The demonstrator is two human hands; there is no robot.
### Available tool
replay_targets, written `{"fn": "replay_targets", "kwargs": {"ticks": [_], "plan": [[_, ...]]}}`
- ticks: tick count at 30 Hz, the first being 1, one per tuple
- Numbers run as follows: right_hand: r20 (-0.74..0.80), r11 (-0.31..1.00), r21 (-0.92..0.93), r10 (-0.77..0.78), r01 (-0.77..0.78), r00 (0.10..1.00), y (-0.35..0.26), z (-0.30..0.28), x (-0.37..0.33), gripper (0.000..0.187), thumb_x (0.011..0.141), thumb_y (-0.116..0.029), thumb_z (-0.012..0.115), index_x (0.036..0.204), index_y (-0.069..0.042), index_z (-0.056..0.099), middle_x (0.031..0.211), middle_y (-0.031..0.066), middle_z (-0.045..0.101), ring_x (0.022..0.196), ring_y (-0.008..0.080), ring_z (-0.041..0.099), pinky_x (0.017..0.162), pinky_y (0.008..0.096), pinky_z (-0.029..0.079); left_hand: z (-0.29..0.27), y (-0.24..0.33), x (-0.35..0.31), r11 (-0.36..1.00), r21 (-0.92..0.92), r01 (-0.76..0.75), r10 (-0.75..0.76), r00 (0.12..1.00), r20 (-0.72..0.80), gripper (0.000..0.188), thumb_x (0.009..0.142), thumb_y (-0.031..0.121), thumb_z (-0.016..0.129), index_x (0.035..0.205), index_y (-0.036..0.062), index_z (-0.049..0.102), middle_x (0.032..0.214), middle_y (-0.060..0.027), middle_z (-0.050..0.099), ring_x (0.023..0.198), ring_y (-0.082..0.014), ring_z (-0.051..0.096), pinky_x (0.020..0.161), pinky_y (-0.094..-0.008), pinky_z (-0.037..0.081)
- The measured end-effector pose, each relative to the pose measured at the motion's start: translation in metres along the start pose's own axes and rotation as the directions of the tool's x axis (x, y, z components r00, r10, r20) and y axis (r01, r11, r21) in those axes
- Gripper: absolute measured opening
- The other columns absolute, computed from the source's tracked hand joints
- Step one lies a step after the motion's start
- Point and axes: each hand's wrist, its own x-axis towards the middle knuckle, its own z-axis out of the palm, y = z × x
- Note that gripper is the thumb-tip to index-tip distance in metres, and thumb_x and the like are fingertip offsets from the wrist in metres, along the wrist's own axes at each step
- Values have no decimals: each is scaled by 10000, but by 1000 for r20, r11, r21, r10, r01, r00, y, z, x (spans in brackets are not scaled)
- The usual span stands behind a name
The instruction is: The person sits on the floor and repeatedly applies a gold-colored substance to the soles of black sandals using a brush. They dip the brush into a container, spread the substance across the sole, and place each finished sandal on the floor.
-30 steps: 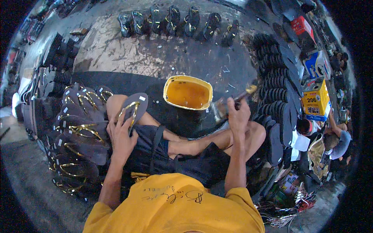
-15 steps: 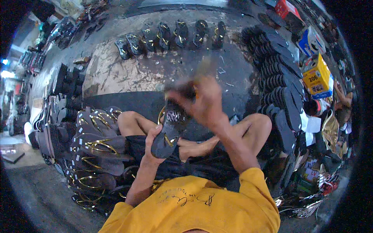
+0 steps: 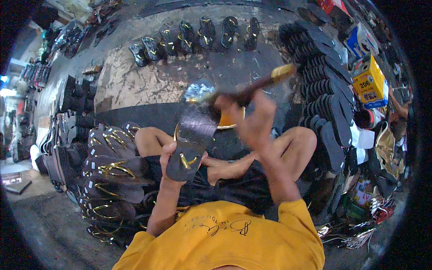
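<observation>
Flip-flop (image 3: 194, 135) clasped in the left hand (image 3: 170, 155) looks part-coated; the right hand (image 3: 253, 119) curls around a brush (image 3: 263, 86). Beyond the hands, seven flip-flops (image 3: 186, 36) seem done; the sandal pile (image 3: 130, 173) leftward, uncoated.

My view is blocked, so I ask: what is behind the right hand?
Behind the right hand, part of a pale-rimmed tub with amber liquid shows. The hand and a black, gold-strapped sandal cover much of it.

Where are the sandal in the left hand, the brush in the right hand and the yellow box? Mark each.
Sandal (image 3: 196, 128): head view, middle of its upward face.
Brush (image 3: 264, 84): head view, its handle.
Yellow box (image 3: 370, 82): head view, its yellow front side.
</observation>
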Motion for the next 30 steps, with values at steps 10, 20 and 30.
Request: {"fn": "replay_targets", "kwargs": {"ticks": [10,20,30], "plan": [[71,961,234,-166,146,983,2,-32,61,272,809,-156,892,1017,-25,774,897,54,778,789,118,702,750,281,560,-8,-1,-6,988,116,104,-87,986,-142,713,911,503,586,1331,-71,542,1092,-224,713,764,-321,710,639,-380,608],[-60,942,109,-312,317,948,-1,-12,-2,214,797,-134,854,993,-86,781,834,49,728,748,188,687,688,342,542,9,-16,40,990,-26,-140,140,990,17,574,1030,406,542,1495,76,470,1291,-217,653,1042,-344,715,862,-492,648],[246,941,256,158,-222,956,-50,-6,-14,175,853,-208,824,915,-56,763,846,116,766,734,196,732,664,357,568,17,-12,57,988,-153,34,-43,998,-54,382,1087,332,499,1355,80,600,1233,-97,706,1036,-233,722,856,-430,630]]}}
